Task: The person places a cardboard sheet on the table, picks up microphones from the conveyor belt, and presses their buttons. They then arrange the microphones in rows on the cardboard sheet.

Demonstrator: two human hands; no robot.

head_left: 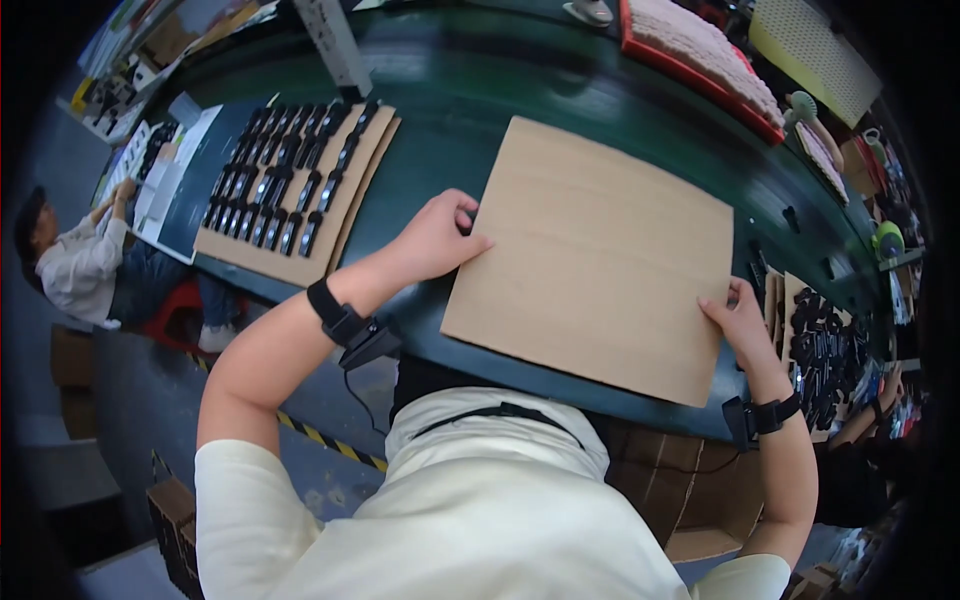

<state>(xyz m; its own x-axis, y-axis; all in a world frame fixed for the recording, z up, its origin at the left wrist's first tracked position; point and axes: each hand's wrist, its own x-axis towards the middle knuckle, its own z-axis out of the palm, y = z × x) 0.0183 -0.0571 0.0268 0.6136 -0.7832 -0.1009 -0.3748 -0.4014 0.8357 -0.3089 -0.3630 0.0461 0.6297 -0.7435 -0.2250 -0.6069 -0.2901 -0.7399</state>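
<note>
A flat brown cardboard sheet [595,265] lies in front of me, at or just over the green table [440,140]; I cannot tell whether it rests fully on it. My left hand [445,236] pinches its left edge, thumb on top and fingers curled at the side. At the right edge, my right hand [738,318] grips the same sheet with its thumb on the upper face. The undersides of both grips are hidden. Each of my wrists wears a black strap with a small device.
To the left, small black parts [270,190] stand in rows on stacked cardboard [290,265]. More black parts [820,350] crowd a cardboard at the right. A red-rimmed tray [700,85] sits at the back. One person [85,265] sits at far left; another's arm [870,410] shows at right.
</note>
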